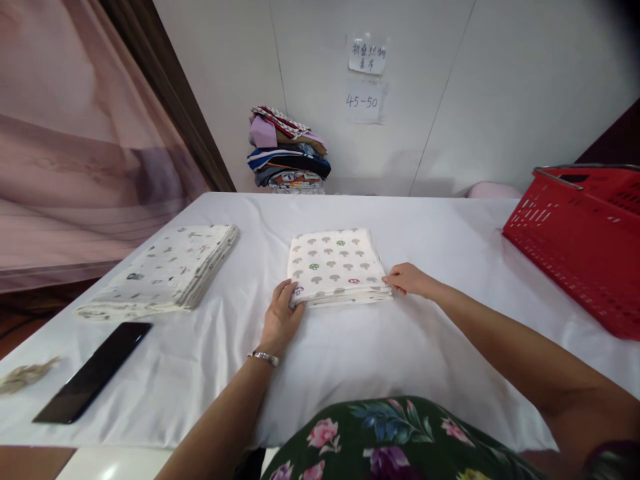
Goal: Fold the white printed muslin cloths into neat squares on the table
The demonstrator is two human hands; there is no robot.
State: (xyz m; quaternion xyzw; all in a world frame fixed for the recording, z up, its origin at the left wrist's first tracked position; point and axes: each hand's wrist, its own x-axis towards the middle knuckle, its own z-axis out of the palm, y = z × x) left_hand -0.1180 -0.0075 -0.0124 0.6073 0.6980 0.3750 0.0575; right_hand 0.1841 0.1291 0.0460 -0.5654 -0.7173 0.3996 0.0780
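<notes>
A folded white cloth with a mushroom print (335, 263) lies in the middle of the table with a white cover (410, 227). My left hand (281, 319) grips its near left corner, thumb on top and fingers curled under the edge. My right hand (407, 278) pinches the near right corner of the same cloth. A bracelet sits on my left wrist.
A second folded stack of printed white cloth (167, 270) lies at the left. A black phone (95, 380) rests near the front left edge, with a dried sprig (25, 375) beside it. A red plastic basket (585, 233) stands at the right. Folded clothes (287, 150) are piled against the back wall.
</notes>
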